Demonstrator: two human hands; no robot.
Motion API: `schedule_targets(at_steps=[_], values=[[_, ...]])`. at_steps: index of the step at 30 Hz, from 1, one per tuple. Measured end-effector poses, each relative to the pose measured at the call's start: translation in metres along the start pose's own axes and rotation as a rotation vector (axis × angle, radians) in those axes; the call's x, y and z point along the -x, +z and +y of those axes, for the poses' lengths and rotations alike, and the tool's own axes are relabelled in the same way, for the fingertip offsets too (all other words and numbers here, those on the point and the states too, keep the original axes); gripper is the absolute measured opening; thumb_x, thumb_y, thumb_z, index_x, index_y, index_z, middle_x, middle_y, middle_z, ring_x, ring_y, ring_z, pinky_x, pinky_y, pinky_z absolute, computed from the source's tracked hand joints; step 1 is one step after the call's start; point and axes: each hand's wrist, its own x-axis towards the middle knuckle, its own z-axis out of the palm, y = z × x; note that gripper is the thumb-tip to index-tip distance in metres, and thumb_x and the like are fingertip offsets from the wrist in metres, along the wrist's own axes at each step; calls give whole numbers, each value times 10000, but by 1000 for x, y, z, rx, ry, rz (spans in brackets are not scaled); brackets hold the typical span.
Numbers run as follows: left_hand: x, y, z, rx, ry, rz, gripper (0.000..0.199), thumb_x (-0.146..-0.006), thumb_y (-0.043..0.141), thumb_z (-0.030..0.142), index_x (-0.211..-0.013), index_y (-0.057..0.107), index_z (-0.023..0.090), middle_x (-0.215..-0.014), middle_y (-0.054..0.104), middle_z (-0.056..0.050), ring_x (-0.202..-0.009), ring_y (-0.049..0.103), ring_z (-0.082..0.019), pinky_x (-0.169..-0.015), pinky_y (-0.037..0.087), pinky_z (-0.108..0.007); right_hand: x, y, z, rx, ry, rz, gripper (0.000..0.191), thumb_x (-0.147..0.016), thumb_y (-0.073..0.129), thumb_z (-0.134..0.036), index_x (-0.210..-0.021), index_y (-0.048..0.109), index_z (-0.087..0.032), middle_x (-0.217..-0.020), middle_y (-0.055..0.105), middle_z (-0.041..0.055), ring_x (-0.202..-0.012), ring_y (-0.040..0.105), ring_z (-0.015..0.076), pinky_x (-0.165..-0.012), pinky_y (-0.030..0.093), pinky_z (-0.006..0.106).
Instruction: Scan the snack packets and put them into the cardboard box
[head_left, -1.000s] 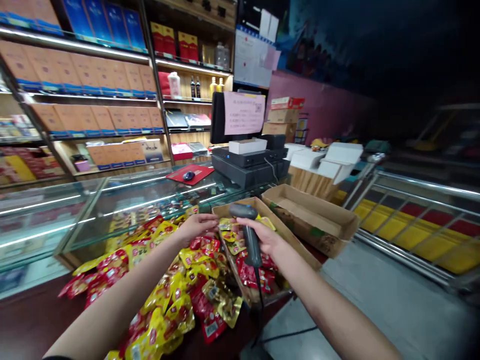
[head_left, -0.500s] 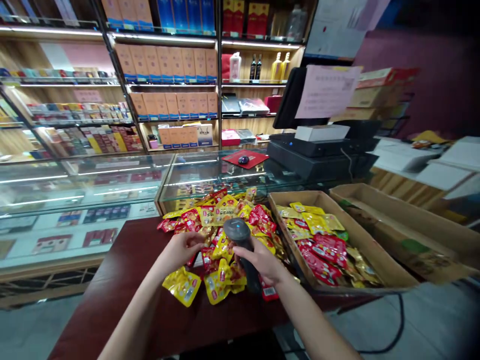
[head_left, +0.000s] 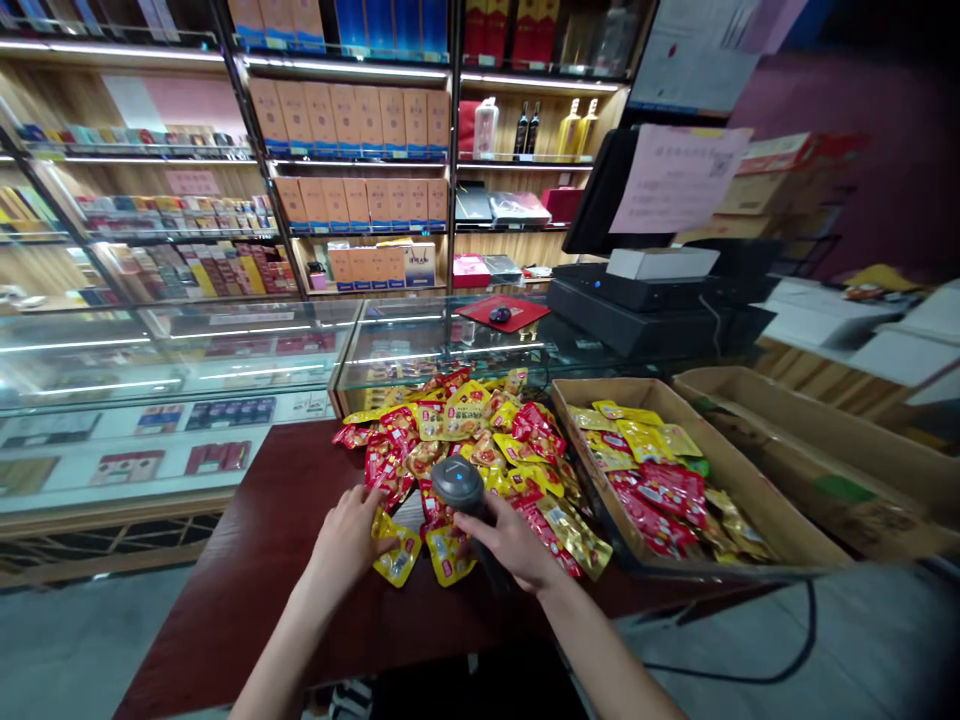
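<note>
A heap of red, yellow and gold snack packets (head_left: 450, 415) covers the back of the dark red table (head_left: 247, 540). My right hand (head_left: 517, 545) is wrapped round the handle of a dark grey handheld scanner (head_left: 457, 482), its head over the heap's front edge. To the left, my left hand (head_left: 352, 535) has its fingers curled at a yellow packet (head_left: 397, 552), thumb against its upper part. Another yellow packet (head_left: 450, 555) lies between the two hands, partly beneath the scanner.
An open cardboard box (head_left: 795, 545) of packets stands at the right, beside another open box (head_left: 885, 475). Behind are a glass counter (head_left: 172, 365), a mouse on a red mat (head_left: 532, 312) and a monitor (head_left: 596, 195). A black cable hangs at the lower right.
My left hand has moved left and down to the yellow packet, which now lies closer to the heap. The scanner has shifted slightly left and down, and a gold packet shows right of my right hand.
</note>
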Motion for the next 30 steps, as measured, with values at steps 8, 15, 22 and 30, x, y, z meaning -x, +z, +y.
schedule_targets(at_steps=[8, 15, 22, 30], values=[[11, 11, -6, 93, -175, 69, 478, -683, 656, 478, -1014, 563, 147, -943, 593, -123, -879, 608, -267, -750, 424, -312, -16, 24, 12, 42, -48, -78, 414, -748, 641, -468, -1074, 626, -213, -987, 661, 36, -861, 628, 193, -647, 529, 269], [-18, -11, 13, 676, 149, 123, 369, -661, 687, 256, -1024, 644, 203, -970, 686, -35, -889, 623, -211, -787, 458, -266, -18, 21, -5, -69, -36, -128, 411, -742, 662, -455, -1066, 638, -203, -1031, 665, 43, -870, 635, 167, -776, 513, 293], [-61, -12, 51, 1391, -83, -81, 416, -526, 826, 282, -862, 623, 143, -775, 686, -39, -701, 640, -155, -631, 493, -238, -18, -12, -17, -270, -60, 32, 328, -739, 688, -402, -990, 655, -193, -994, 679, 46, -829, 648, 141, -726, 535, 244], [-82, 5, 82, 1471, -291, -309, 404, -558, 835, 264, -854, 574, 178, -686, 644, 17, -542, 600, -122, -548, 513, -268, -3, -34, -22, -325, -77, 163, 294, -693, 730, -359, -893, 617, -175, -948, 680, 50, -814, 673, 172, -665, 576, 279]])
